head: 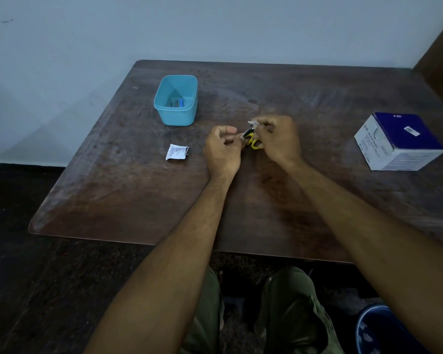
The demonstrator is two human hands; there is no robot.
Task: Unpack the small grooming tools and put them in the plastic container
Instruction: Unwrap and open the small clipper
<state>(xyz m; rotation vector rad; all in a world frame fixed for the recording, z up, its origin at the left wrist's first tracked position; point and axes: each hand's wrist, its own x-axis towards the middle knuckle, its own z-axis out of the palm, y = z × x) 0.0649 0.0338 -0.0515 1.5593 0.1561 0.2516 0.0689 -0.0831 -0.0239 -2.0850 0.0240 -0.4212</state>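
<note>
From the head camera, both hands met just right of the table's [138, 195] centre. The left hand [223, 152] was curled, its fingertips pinching the dark blade end of a small pair of yellow-handled scissors [253, 141], while the right hand [279, 141] closed around the upper part of the tool and pinched a small white scrap [252, 123], which looked like a wipe or a bit of wrapping, against it. The scissors were therefore held between the two hands, just above the wood, and not yet in the blue plastic container [175, 116], which stood toward ten o'clock from the hands, near but apart. Inside it lay what seemed two or three slim tools, one with a blue part; the dim light made an exact count impossible. The likely trouble: the blade tips pointed into the left fingers, so a slip could nick skin, and the tool could drop and skid across the table. The white scrap might also go into the container with the tool if not shed first. Counted: one container, one pair of scissors in hand, one torn white packet [177, 152] at nine o'clock from the left hand, and one blue-and-white box [399, 141] at three o'clock near the table's edge.
</note>
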